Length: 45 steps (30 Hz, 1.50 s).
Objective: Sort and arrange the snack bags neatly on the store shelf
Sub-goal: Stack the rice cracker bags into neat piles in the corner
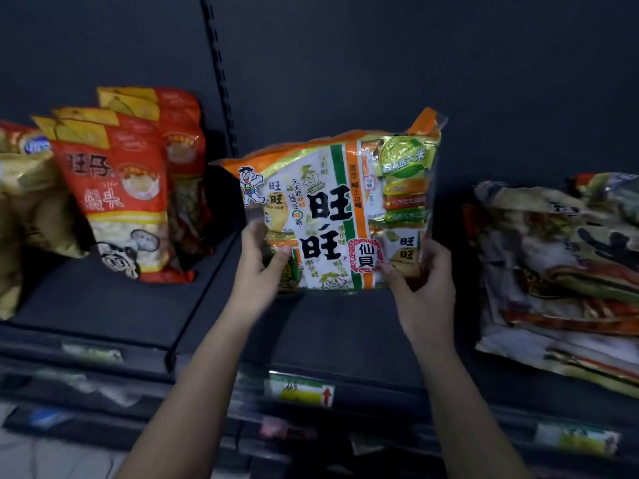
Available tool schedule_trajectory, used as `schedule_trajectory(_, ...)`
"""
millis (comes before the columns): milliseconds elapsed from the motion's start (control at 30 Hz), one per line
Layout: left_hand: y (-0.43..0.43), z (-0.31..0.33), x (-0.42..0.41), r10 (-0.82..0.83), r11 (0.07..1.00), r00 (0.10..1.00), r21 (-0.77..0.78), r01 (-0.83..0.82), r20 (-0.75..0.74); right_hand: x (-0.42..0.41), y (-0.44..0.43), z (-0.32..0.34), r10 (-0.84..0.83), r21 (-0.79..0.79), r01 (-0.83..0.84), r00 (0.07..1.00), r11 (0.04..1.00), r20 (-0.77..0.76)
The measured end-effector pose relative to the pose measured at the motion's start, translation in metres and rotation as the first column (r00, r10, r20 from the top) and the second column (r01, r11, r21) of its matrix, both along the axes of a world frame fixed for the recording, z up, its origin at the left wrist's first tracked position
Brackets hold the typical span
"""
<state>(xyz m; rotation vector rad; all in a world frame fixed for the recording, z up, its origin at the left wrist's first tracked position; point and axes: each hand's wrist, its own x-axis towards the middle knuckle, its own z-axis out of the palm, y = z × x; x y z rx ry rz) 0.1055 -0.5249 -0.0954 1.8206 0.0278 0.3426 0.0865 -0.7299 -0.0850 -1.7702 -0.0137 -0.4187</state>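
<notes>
A large white, orange and green rice-cracker bag (340, 216) stands upright on the dark shelf (342, 326), its bottom edge touching the shelf board. My left hand (257, 267) grips its lower left corner, thumb on the front. My right hand (423, 281) grips the lower right corner, thumb on the front. A flat pile of similar bags (560, 271) lies on the shelf to the right. Red and yellow snack bags (121, 191) stand in a row to the left.
Gold bags (20, 209) sit at the far left. A slotted upright post (219, 74) divides the dark back panel. Price tags (301, 392) line the shelf's front rail. More goods lie blurred on the lower shelf (103, 388).
</notes>
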Motion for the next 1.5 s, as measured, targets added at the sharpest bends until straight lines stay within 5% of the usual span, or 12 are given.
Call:
schedule_trajectory(467, 0.013, -0.044, -0.001, -0.017, 0.996, 0.994, 0.088, 0.026, -0.11, 0.017, -0.008, -0.066, 0.081, 0.116, -0.049, 0.956, 0.992, -0.283)
schedule_trajectory(800, 0.049, -0.055, 0.054, 0.021, 0.991, 0.985, 0.137, 0.003, -0.173, 0.076, 0.027, -0.07, 0.119, 0.047, -0.11, 0.962, 0.993, -0.245)
schedule_trajectory(1100, 0.08, -0.074, 0.117, -0.004, 0.98, 0.998, 0.196, 0.016, -0.063, 0.14, 0.064, -0.073, 0.095, -0.029, -0.104, 0.972, 0.994, -0.215)
schedule_trajectory(1500, 0.077, -0.079, 0.123, 0.048, 0.984, 0.998, 0.171, -0.053, 0.032, 0.145, 0.067, -0.074, -0.066, 0.042, 0.073, 0.988, 0.996, -0.141)
